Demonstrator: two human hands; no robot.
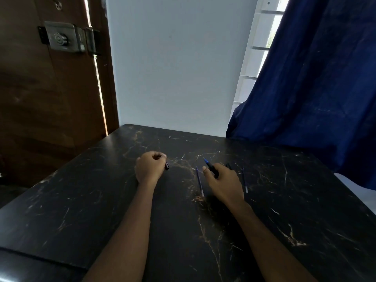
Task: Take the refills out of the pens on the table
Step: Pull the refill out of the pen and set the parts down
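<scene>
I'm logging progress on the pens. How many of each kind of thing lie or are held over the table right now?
Loose refills on the table: 2
Pen held in right hand: 1
Dark pen piece in left hand: 1
Dark pen parts behind right hand: number unclear
Total clearly counted: 4

Left hand [149,167] fisted, right hand [223,183] curled in a grip, forearms extended

A dark marble-patterned table [284,200] fills my view, set against a pale wall [175,68].
To my left, a brown wooden door [40,108] with a metal lock [61,38], daylight along its edge; right, a blue curtain [317,78] half covering a bright window [262,37].
</scene>
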